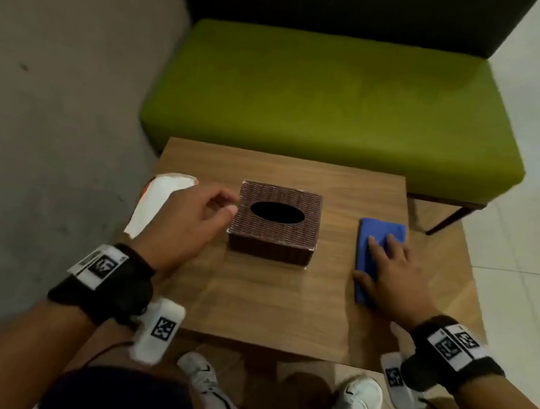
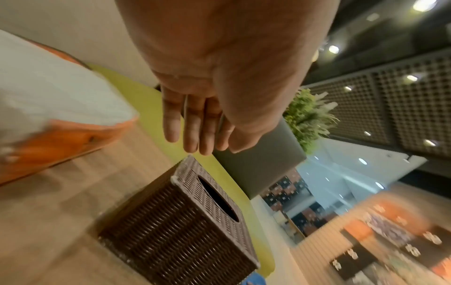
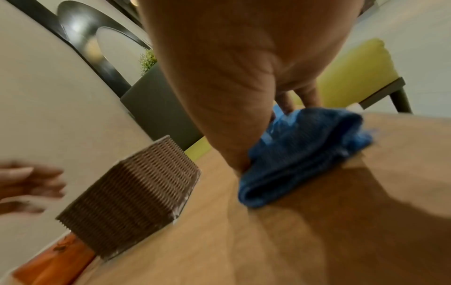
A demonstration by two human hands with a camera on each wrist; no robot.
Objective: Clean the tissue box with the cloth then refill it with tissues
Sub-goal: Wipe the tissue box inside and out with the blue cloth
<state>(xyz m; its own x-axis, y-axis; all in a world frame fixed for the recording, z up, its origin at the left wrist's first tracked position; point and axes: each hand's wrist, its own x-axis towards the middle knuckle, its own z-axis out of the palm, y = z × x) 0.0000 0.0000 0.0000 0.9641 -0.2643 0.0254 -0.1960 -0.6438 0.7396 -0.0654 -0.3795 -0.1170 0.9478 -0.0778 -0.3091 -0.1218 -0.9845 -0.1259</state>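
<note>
Tissue box point(image 1: 274, 226): brown woven, upright in the middle of the desk point(image 1: 269, 297), oval slot on top dark, no tissue showing through it.
Cloth point(image 1: 378, 249): blue, folded, flat on the desk to the right of the box, well apart from it.
Right hand point(image 1: 394, 277): laid on the cloth, fingers point(image 1: 374, 245) fairly straight and slightly spread across its top, thumb at its near left edge; not yet bunched in a grasp.
Left hand point(image 1: 187, 219): over the desk just left of the box, fingers loosely extended and close together, tips near the box's upper left edge; contact cannot be told, nothing held.
Tissue pack point(image 1: 158, 206): white with orange wrapper, at the left edge of the desk, partly hidden under the left hand.
Step in hand: likely gathering the cloth while the other hand moves to steady the box.
Doing it well: close thumb under the cloth's edge and lift it as one folded pad, not dragged loose; seat the left hand firmly on the box's side first, since a light, empty box will probably slide under wiping; wipe top and sides along the weave, where dust likely lodges; keep the cloth clear of the slot.
Progress: early; wiping not yet begun, refill untouched.
Surroundings: green bench point(image 1: 335, 111) beyond the desk.
</note>
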